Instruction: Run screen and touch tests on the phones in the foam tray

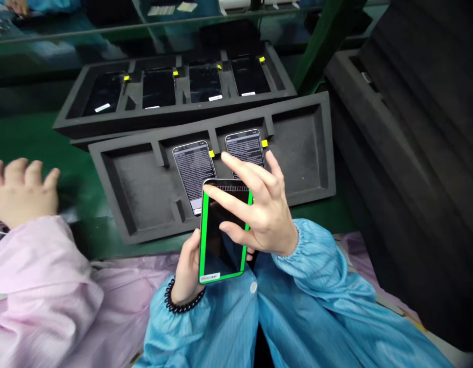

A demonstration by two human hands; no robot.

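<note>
My left hand (187, 266) is wrapped round the lower part of a smartphone (223, 250), its thumb along the left edge. Green bars run down the screen's sides, and a white label sits at the bottom. Over the phone spreads my right hand (265, 209), fingers apart, with the index fingertip at the screen's top left corner. Just beyond lies a dark foam tray (136, 235) with a phone (192, 171) and another phone (244, 145) in its two middle compartments. Both show lines of text and have yellow tabs; my right hand partly covers the second one.
Behind stands another foam tray (274, 96) holding several dark-screened phones with yellow tabs. At the left, a co-worker's hand (23, 191) and pink sleeve (40, 276) rest near the green table (77, 174). Dark foam stacks (389, 168) rise on the right, beside a green post (324, 41).
</note>
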